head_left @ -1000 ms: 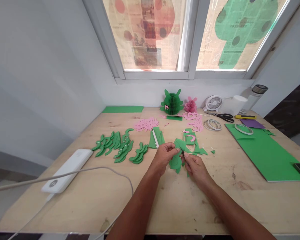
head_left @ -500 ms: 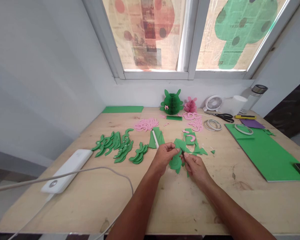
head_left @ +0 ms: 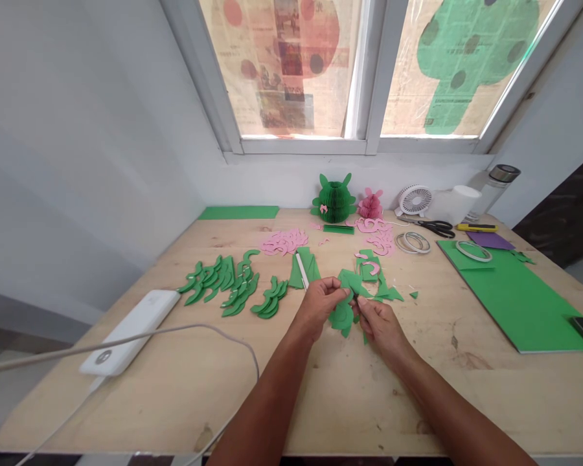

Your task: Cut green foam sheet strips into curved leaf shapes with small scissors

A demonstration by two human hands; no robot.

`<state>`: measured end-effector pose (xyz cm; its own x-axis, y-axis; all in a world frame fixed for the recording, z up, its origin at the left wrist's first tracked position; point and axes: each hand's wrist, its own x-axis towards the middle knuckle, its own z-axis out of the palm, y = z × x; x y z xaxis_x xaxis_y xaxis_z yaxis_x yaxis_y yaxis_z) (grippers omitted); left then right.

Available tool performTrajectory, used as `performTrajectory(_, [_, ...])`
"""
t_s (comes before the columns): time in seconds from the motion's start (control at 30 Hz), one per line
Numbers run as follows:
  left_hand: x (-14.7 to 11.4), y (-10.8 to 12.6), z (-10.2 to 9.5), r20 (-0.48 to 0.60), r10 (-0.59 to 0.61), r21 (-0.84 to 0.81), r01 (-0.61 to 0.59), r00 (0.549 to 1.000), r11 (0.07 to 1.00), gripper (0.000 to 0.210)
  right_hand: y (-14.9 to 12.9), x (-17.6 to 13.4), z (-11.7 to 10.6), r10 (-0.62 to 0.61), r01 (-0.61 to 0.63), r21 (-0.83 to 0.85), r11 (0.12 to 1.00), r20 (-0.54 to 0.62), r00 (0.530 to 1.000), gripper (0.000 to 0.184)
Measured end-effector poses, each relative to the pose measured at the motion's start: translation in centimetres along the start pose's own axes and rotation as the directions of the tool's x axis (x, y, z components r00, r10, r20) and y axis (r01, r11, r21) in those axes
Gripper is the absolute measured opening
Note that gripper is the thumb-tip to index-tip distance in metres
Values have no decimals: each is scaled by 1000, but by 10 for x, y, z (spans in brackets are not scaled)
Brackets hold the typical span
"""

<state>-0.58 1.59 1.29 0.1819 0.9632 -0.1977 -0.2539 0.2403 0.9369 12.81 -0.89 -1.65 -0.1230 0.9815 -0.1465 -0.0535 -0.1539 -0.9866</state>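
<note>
Over the middle of the table, my left hand pinches a piece of green paper with curved outlines between thumb and fingers. My right hand is closed right beside it, its fingertips at the paper's edge. A small dark thing shows at those fingertips, mostly hidden by the fingers, too little to name. Green paper scraps lie just beyond my right hand. Past my left hand, a white pen rests on a folded green sheet.
Left of my hands are stacks of green curved cutouts and a white power bank with a cable. Pink cutouts lie farther back. Scissors, tape rolls, a yellow cutter and a green board are at right.
The green paper in my left hand has shifted very slightly. Both hands stay in nearly the same place, and the things on the table have not moved.
</note>
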Motion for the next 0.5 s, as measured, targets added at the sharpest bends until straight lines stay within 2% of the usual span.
performTrajectory(0.5, [0, 2, 1, -4, 0, -13, 0, 1000, 1000, 21, 0, 0, 0, -21, 21, -12, 1000, -4, 1000, 46])
